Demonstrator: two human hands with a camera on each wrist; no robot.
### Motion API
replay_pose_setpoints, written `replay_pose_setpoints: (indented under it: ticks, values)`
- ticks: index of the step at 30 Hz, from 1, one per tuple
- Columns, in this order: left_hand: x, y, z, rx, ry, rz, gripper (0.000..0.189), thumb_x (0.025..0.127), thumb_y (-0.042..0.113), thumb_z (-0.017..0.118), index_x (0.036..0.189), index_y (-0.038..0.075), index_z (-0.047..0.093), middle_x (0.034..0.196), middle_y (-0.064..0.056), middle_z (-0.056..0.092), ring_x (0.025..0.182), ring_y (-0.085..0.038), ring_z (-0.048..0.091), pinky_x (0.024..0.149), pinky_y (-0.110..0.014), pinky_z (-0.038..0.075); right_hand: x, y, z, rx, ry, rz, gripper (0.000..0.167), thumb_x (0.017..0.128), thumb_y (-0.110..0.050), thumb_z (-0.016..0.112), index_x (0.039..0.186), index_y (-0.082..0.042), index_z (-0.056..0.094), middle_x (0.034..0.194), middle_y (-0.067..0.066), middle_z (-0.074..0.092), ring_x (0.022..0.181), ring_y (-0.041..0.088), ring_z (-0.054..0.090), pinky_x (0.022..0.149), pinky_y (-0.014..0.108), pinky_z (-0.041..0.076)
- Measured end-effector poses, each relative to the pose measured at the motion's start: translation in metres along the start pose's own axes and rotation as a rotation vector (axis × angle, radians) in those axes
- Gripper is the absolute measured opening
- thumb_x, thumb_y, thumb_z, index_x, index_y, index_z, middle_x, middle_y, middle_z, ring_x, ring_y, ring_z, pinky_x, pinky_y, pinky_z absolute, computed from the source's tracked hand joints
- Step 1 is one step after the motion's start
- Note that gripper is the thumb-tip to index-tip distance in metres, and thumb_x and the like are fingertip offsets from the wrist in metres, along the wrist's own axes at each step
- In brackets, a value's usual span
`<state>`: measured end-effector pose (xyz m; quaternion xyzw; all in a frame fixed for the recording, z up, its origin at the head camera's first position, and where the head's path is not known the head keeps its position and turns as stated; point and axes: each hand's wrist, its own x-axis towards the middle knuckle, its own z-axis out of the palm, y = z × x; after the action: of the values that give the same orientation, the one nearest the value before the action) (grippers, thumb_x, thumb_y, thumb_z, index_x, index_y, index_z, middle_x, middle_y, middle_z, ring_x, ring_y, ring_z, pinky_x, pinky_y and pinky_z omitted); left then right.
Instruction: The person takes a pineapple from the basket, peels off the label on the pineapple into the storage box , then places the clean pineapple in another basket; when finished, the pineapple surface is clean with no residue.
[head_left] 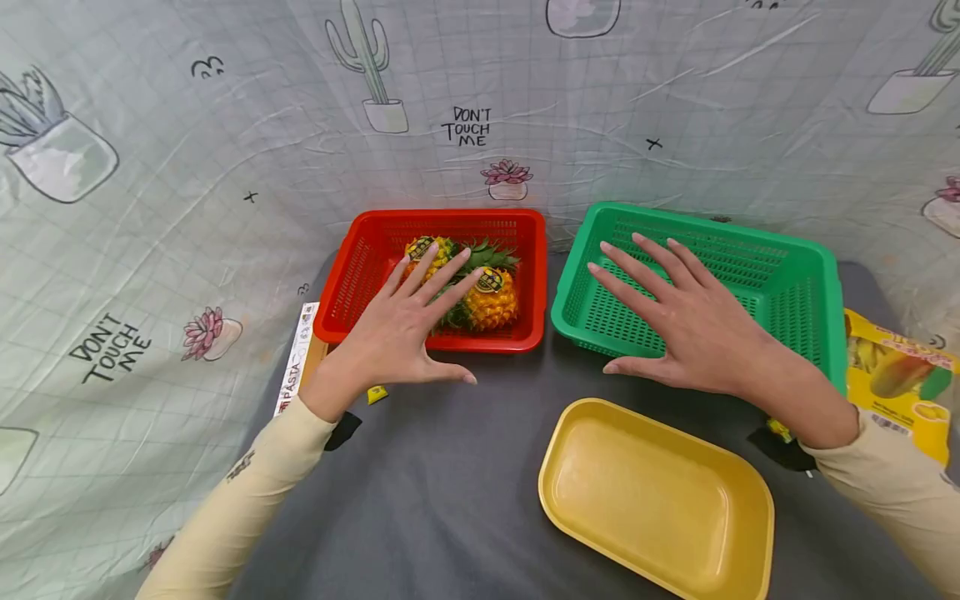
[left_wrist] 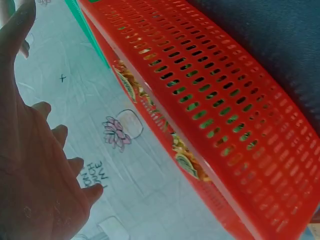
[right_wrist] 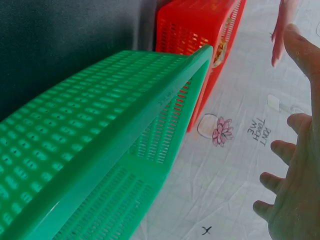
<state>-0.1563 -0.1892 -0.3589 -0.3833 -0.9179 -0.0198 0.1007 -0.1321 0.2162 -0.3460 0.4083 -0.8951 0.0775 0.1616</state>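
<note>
My left hand (head_left: pixel 401 329) is spread wide over the near side of the red basket (head_left: pixel 337 287), palm down and holding nothing. Inside that basket lie two pineapples with dark labels; the right one (head_left: pixel 495 302) shows its orange body, while my fingers partly cover the left one (head_left: pixel 442 248). Over the green basket (head_left: pixel 795 292) my right hand (head_left: pixel 693 325) is stretched out with fingers apart. No object shows inside the green basket. In the left wrist view the hand (left_wrist: pixel 45 165) is beside and apart from the red basket's rim; the right wrist view shows the other hand (right_wrist: pixel 300 185) likewise apart from the green rim.
A yellow tray (head_left: pixel 645 492) sits in front of the green basket on the grey cloth (head_left: pixel 420 500). At right lies a yellow mango package (head_left: pixel 896 383). A pasta box (head_left: pixel 296 358) and a small yellow packet (head_left: pixel 377 393) lie left. A printed curtain (head_left: pixel 262 108) hangs behind.
</note>
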Motion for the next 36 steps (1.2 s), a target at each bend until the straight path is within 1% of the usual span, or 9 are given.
replay_pose_setpoints:
  ticks: [7,10,13,17,22,25,29,33,36]
  values:
    - [-0.009,-0.007,0.006,-0.022,-0.007,-0.037,0.126,0.073,0.096,0.057,0.172,0.030,0.014,0.177,0.005,0.000,0.160,-0.029,-0.009,0.125,-0.059,0.006,0.004,-0.003,0.000,0.010,0.004,0.001,0.111,0.084,-0.077,0.068,0.170,-0.019,0.027,0.174,0.008,0.020,0.157,0.042,0.016,0.124,0.061,0.011]
    - [-0.015,-0.011,0.009,-0.049,0.004,-0.051,0.124,0.075,0.095,0.058,0.172,0.029,0.015,0.177,0.004,0.002,0.160,-0.031,-0.005,0.126,-0.056,0.004,0.006,-0.005,0.001,0.023,0.011,-0.005,0.110,0.084,-0.076,0.068,0.169,-0.018,0.028,0.174,0.008,0.021,0.156,0.042,0.017,0.124,0.061,0.012]
    - [-0.024,-0.015,0.012,-0.133,0.028,-0.060,0.123,0.076,0.088,0.067,0.172,0.030,0.015,0.177,0.001,0.007,0.160,-0.033,0.001,0.126,-0.056,0.006,0.010,-0.007,0.003,0.040,0.022,-0.013,0.109,0.086,-0.075,0.068,0.169,-0.017,0.028,0.173,0.008,0.023,0.156,0.042,0.019,0.124,0.061,0.013]
    - [-0.037,-0.022,0.012,-0.289,0.047,-0.099,0.121,0.078,0.075,0.078,0.171,0.032,0.014,0.175,0.003,0.013,0.160,-0.033,0.008,0.124,-0.061,0.014,0.017,-0.011,0.005,0.059,0.032,-0.021,0.108,0.086,-0.074,0.069,0.169,-0.016,0.028,0.172,0.009,0.025,0.155,0.042,0.021,0.124,0.061,0.014]
    - [-0.056,-0.033,0.008,-0.470,0.043,-0.206,0.098,0.094,0.060,0.073,0.171,0.032,0.018,0.173,0.007,0.020,0.159,-0.029,0.013,0.120,-0.066,0.019,0.028,-0.015,0.010,0.079,0.015,-0.020,0.111,0.085,-0.073,0.072,0.169,-0.017,0.026,0.173,0.008,0.024,0.155,0.042,0.022,0.123,0.060,0.016]
    - [-0.067,-0.040,0.005,-0.565,0.078,-0.285,0.082,0.102,0.049,0.067,0.169,0.033,0.024,0.171,0.008,0.024,0.157,-0.028,0.021,0.119,-0.067,0.022,0.035,-0.018,0.014,0.103,-0.012,-0.008,0.111,0.086,-0.073,0.072,0.170,-0.019,0.024,0.173,0.006,0.023,0.153,0.042,0.024,0.120,0.063,0.022]
    - [-0.075,-0.046,0.000,-0.607,0.133,-0.370,0.073,0.103,0.041,0.068,0.167,0.031,0.033,0.167,0.005,0.033,0.152,-0.028,0.030,0.117,-0.067,0.027,0.047,-0.019,0.020,0.138,-0.043,-0.004,0.108,0.087,-0.070,0.074,0.170,-0.022,0.023,0.171,0.007,0.026,0.150,0.041,0.030,0.116,0.065,0.028]
    - [-0.080,-0.053,-0.003,-0.603,0.164,-0.444,0.074,0.100,0.039,0.073,0.164,0.023,0.039,0.165,-0.004,0.039,0.150,-0.033,0.035,0.115,-0.068,0.029,0.062,-0.021,0.028,0.159,-0.040,-0.025,0.106,0.088,-0.065,0.077,0.170,-0.021,0.025,0.168,0.011,0.032,0.147,0.041,0.032,0.115,0.066,0.030]
    - [-0.085,-0.064,-0.003,-0.636,0.201,-0.529,0.076,0.098,0.037,0.075,0.163,0.019,0.040,0.162,-0.011,0.040,0.146,-0.040,0.038,0.112,-0.070,0.032,0.074,-0.022,0.034,0.176,-0.024,-0.041,0.105,0.089,-0.061,0.078,0.169,-0.019,0.026,0.166,0.012,0.033,0.146,0.041,0.034,0.114,0.065,0.031]
